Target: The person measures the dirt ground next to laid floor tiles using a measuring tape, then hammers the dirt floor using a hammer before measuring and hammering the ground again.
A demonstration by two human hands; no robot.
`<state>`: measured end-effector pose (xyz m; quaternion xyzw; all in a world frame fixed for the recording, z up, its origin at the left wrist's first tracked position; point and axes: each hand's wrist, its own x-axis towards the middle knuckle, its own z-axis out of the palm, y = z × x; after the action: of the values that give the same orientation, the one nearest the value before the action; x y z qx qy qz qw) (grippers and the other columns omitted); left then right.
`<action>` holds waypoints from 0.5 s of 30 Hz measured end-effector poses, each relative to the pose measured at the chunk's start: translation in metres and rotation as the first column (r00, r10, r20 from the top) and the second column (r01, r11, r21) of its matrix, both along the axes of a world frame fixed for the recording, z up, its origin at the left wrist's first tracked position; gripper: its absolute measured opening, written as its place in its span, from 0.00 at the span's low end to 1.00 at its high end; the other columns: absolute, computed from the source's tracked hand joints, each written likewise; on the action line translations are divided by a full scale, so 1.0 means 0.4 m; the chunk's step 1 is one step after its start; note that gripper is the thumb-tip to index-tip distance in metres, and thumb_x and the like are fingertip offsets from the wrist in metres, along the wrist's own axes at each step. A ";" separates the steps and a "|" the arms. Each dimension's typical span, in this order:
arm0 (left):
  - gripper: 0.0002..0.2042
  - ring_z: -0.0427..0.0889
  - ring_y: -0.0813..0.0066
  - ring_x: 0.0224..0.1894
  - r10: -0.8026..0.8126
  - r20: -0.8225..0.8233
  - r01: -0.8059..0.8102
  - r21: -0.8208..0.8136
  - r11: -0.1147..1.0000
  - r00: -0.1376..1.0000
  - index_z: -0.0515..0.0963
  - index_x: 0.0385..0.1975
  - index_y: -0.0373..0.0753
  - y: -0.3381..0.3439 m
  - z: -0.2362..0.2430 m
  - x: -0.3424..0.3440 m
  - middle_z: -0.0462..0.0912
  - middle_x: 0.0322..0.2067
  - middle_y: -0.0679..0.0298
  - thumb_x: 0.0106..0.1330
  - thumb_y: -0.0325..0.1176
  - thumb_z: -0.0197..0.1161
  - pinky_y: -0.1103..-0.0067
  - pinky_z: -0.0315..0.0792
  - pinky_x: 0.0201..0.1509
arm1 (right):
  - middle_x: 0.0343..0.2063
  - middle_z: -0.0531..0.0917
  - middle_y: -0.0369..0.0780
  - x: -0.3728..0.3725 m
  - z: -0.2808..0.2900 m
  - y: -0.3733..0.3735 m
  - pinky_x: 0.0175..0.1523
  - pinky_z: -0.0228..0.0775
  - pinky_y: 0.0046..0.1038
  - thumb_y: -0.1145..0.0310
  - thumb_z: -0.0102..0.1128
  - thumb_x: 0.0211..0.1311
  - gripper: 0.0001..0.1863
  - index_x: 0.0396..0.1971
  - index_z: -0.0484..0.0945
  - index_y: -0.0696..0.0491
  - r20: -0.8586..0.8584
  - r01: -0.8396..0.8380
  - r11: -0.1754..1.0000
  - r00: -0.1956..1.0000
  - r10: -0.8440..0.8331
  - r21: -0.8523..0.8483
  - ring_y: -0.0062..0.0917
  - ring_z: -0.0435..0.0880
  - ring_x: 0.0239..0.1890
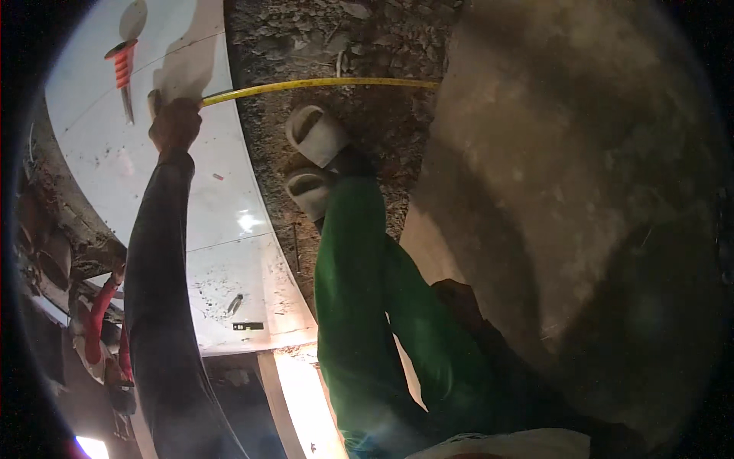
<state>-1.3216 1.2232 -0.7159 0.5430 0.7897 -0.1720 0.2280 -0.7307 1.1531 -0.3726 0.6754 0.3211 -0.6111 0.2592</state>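
Head view shows left hand (pixel 176 125) curled on yellow measuring tape (pixel 321 83), right hand (pixel 457 300) too shadowed to tell opening or hold.

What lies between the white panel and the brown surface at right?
Rubbly ground, pale slippers and a yellow measuring tape stretched across, in the head view.

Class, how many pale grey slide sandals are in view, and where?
2: one pale grey slide sandal just below the yellow tape-measure blade in the picture, the second sandal directly below that.
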 end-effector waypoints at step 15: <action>0.18 0.85 0.56 0.50 0.158 -0.084 -0.173 -0.229 0.958 0.984 0.81 0.49 0.51 0.022 -0.016 0.023 0.86 0.45 0.59 0.73 0.51 0.50 0.57 0.79 0.51 | 0.42 0.86 0.42 0.031 -0.006 -0.032 0.52 0.77 0.29 0.61 0.58 0.73 0.16 0.48 0.80 0.59 0.065 -0.098 0.990 0.992 0.105 -0.104 0.23 0.85 0.43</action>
<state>-1.3125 1.2319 -0.7222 0.4384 0.8133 -0.2622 0.2787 -0.7184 1.1404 -0.3749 0.6654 0.3145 -0.5883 0.3351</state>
